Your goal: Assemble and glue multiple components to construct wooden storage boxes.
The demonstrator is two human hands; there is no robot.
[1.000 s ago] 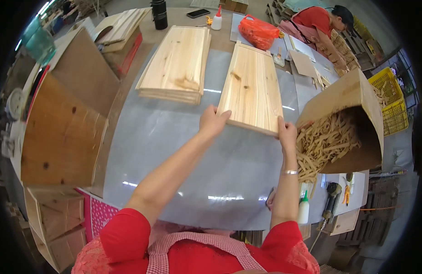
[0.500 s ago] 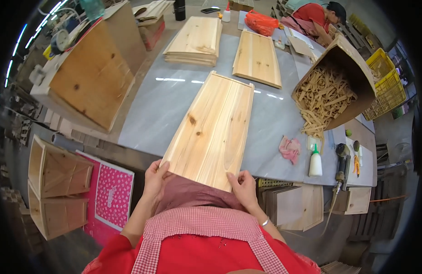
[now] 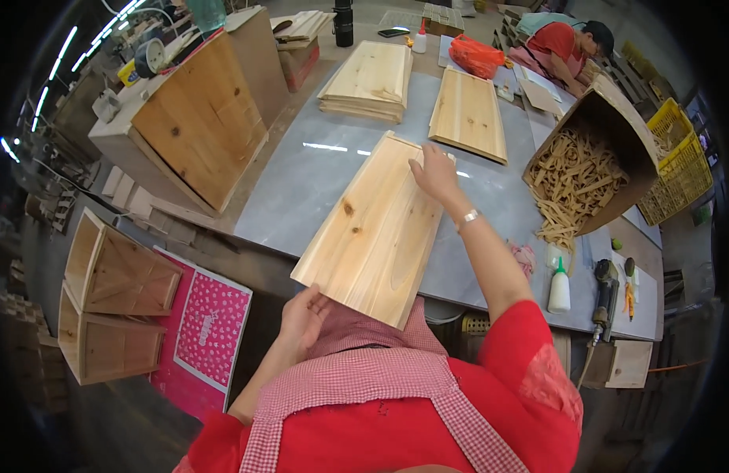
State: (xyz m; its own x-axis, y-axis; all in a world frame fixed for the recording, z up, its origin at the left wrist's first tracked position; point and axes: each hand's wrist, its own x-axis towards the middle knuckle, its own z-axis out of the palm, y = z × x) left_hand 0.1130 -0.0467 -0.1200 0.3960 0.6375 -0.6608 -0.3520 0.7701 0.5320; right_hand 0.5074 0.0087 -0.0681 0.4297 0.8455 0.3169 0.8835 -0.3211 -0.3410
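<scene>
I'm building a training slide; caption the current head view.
A wooden panel with the left hand at its near edge and the right hand at its far end.

At six o'clock, your apron (image 3: 356, 386) is checked pinkish red and white over a red shirt (image 3: 368, 433). At centre, your board (image 3: 380, 229) is pale yellow with brown knots; at eight, the pink panel (image 3: 214, 315) has white motifs.

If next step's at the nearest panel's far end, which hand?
Probably the right: the right hand is at the far end of the wooden panel, while the left hand is at its near edge, close to the apron.
</scene>
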